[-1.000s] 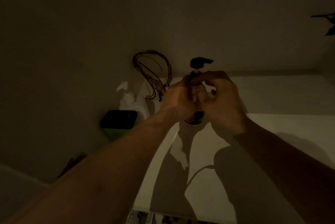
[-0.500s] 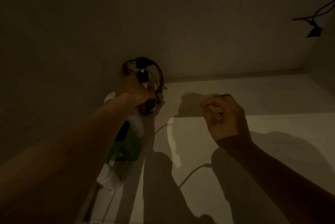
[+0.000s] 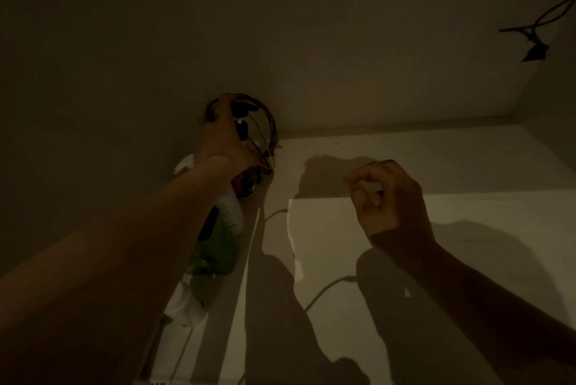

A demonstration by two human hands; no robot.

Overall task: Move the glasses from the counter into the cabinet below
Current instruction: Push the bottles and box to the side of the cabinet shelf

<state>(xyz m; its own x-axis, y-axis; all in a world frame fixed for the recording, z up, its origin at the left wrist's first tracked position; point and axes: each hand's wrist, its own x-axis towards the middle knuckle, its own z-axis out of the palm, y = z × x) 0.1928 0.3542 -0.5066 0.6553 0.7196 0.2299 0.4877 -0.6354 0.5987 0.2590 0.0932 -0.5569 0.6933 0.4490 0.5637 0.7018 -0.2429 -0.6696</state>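
Head view: left hand point(image 3: 224, 141) gripped something dark among wires point(image 3: 268, 123) at the shelf's point(image 3: 436, 166) back-left corner; right hand's point(image 3: 392, 204) fingers curled loosely, empty.

Nothing here can be read. The green bottle point(image 3: 215, 247) shows no legible label in the dim light, and the dark marks at the bottom edge of the counter point(image 3: 343, 229) (possibly print) are too blurred.

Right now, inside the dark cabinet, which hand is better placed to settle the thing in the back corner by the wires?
Left. The left hand is already in the back corner among the coloured wires; what it holds is too dark to tell. The right hand hovers apart, mid-shelf, fingers curled.
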